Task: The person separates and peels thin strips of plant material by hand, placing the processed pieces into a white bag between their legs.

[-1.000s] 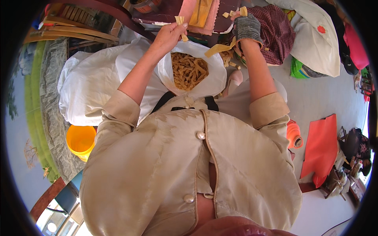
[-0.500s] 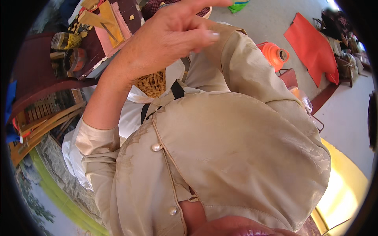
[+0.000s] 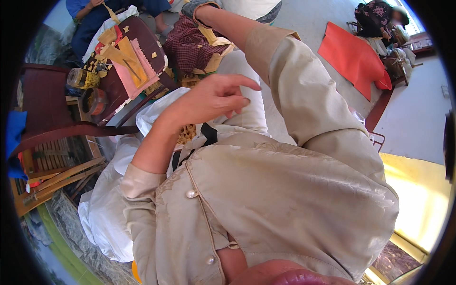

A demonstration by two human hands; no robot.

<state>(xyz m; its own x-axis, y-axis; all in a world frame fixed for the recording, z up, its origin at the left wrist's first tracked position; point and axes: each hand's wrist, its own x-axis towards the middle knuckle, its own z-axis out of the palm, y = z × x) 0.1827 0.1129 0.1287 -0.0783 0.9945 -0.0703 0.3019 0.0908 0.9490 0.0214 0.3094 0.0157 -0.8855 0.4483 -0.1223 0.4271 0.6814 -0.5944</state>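
My left hand [image 3: 206,100] hangs over my lap with index finger and thumb held apart and the other fingers curled; nothing is in it. Below its wrist, tan curled pieces [image 3: 185,134] show in a white bag [image 3: 153,115]. My right arm stretches far forward. Of my right hand [image 3: 203,10] only a part shows at the top edge, with something grey around it, and its fingers are hidden. Close by lie a dark red checked cloth [image 3: 190,47] and pale yellow wood-like pieces [image 3: 216,40].
At the left, a dark red stool [image 3: 140,29] bears pink cloth [image 3: 151,71], a slotted wooden piece [image 3: 130,59] and two jars [image 3: 77,77]. A person in blue [image 3: 88,28] holds a pale strip. A red sheet [image 3: 344,59] lies on the floor; another person [image 3: 380,21] sits beyond.
My left hand has come lower and nearer my lap, its fingers still apart. My right forearm now shows, reaching forward. The view has shifted, bringing the person in blue into sight.
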